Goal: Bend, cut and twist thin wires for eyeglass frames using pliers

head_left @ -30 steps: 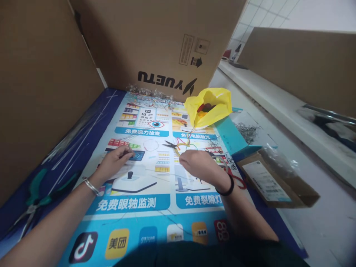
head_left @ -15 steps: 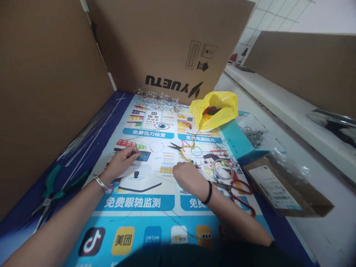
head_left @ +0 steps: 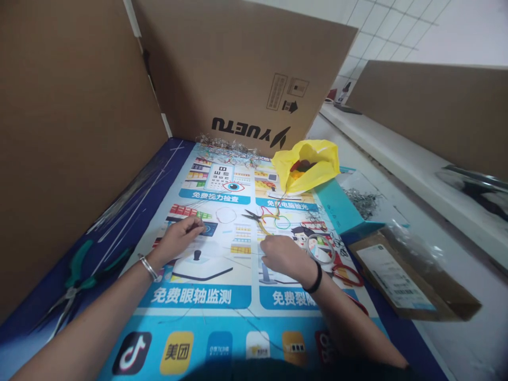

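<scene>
Head view shows the person's left hand pinched closed and right hand curled shut (what either grip holds, one cannot tell), with yellow-handled pliers just beyond the right, probably for easy reach.

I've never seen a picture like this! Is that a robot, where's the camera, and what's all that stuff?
No robot here: those are a person's own two bare hands. The camera sits on their head, looking forward and down, so we see roughly what they see. A printed sheet covers much of the surface. On it are yellow-handled pliers, a yellow bag and red-handled scissors, partly hidden by an arm. Teal-handled pliers lie off to the left. The left hand and right hand both have their fingers closed; anything thin they hold is too small to make out.
</scene>
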`<state>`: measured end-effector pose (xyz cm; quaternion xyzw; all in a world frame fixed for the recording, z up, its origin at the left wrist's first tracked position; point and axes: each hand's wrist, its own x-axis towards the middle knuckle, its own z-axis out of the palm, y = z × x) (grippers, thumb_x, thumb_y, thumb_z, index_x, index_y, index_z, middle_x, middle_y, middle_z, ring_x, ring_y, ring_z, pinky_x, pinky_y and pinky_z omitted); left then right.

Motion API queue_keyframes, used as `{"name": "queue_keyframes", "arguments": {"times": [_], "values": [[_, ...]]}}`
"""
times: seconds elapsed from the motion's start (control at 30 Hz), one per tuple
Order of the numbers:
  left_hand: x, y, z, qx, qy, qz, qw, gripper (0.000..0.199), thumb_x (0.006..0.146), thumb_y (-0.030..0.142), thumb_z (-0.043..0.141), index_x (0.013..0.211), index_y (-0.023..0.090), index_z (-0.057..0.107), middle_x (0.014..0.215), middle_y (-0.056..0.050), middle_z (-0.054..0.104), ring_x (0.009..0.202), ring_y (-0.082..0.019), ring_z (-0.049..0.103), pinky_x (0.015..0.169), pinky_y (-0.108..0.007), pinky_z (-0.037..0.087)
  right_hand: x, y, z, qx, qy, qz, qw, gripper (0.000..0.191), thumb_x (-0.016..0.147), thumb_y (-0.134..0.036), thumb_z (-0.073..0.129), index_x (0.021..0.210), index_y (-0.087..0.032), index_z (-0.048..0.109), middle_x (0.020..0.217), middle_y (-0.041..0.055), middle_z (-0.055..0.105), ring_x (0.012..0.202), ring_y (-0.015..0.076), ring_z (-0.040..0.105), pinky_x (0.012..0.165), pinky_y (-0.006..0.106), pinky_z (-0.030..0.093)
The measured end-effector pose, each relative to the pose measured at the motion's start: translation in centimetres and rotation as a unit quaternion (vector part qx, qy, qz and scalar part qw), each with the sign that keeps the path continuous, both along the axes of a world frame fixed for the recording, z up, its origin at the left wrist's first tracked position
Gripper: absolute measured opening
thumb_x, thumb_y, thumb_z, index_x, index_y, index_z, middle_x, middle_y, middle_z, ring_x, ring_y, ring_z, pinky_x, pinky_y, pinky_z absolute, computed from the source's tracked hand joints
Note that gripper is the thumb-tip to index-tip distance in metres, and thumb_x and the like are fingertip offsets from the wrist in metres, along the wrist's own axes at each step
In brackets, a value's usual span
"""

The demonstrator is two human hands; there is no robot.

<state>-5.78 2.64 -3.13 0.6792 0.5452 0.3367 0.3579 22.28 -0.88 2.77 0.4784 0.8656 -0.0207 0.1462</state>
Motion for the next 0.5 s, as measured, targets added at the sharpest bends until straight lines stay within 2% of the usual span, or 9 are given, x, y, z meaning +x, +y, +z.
{"name": "queue_keyframes", "arguments": {"times": [0.17, 0.27, 0.37, 0.43, 0.47, 0.5], "values": [[-0.3, 0.2, -0.6, 0.007, 0.021, -0.023, 0.999, 0.022, 0.082, 0.039, 0.049, 0.084, 0.019, 0.056, 0.079, -0.001, 0.063, 0.075, -0.016, 0.057, 0.069, -0.026, 0.043, -1.7, -1.2, -0.7, 0.036, -0.020, 0.002, 0.999, 0.020, 0.075, 0.001, 0.045, 0.080, -0.009, 0.061, 0.080, 0.0168, 0.064, 0.074, 0.0247, 0.062, 0.057, 0.030, 0.043], [-0.3, 0.2, -0.5, 0.007, 0.025, -0.020, 0.999, 0.022, 0.082, 0.040, 0.050, 0.084, 0.019, 0.056, 0.079, -0.001, 0.063, 0.074, -0.015, 0.057, 0.068, -0.026, 0.043, -1.6, -0.5, -1.1, 0.033, -0.002, 0.011, 0.999, 0.018, 0.074, -0.001, 0.046, 0.079, -0.010, 0.061, 0.080, 0.0160, 0.065, 0.076, 0.0246, 0.063, 0.060, 0.030, 0.044], [-0.2, 0.0, -0.1, 0.008, 0.028, -0.014, 0.999, 0.021, 0.081, 0.039, 0.050, 0.083, 0.019, 0.056, 0.077, -0.001, 0.062, 0.074, -0.015, 0.056, 0.068, -0.026, 0.042, -0.2, 1.1, -1.3, 0.006, 0.081, -0.027, 0.996, 0.011, 0.072, -0.008, 0.049, 0.075, -0.013, 0.059, 0.080, 0.0123, 0.067, 0.076, 0.0233, 0.064, 0.062, 0.029, 0.044], [-0.1, -0.1, 0.2, 0.007, 0.035, -0.014, 0.999, 0.020, 0.081, 0.039, 0.050, 0.082, 0.019, 0.056, 0.076, 0.000, 0.061, 0.073, -0.015, 0.056, 0.068, -0.026, 0.042, 0.9, 2.2, -1.5, -0.051, 0.217, -0.076, 0.972, 0.006, 0.070, -0.011, 0.050, 0.070, -0.015, 0.055, 0.077, 0.0081, 0.067, 0.074, 0.0206, 0.065, 0.060, 0.026, 0.044], [0.0, -0.1, 0.3, 0.006, 0.038, -0.015, 0.999, 0.021, 0.081, 0.039, 0.050, 0.082, 0.019, 0.056, 0.075, 0.000, 0.061, 0.072, -0.015, 0.056, 0.067, -0.025, 0.042, 1.3, 2.6, -1.6, -0.096, 0.306, -0.103, 0.942, 0.004, 0.071, -0.013, 0.050, 0.069, -0.016, 0.052, 0.076, 0.0063, 0.067, 0.073, 0.0188, 0.065, 0.058, 0.025, 0.044], [0.0, -0.1, 0.5, 0.005, 0.040, -0.016, 0.999, 0.021, 0.081, 0.040, 0.049, 0.081, 0.019, 0.056, 0.075, 0.000, 0.061, 0.071, -0.015, 0.055, 0.067, -0.025, 0.042, 1.5, 3.0, -1.7, -0.150, 0.395, -0.126, 0.898, 0.002, 0.073, -0.015, 0.049, 0.071, -0.017, 0.050, 0.077, 0.0049, 0.067, 0.071, 0.0173, 0.066, 0.056, 0.023, 0.044]]}}
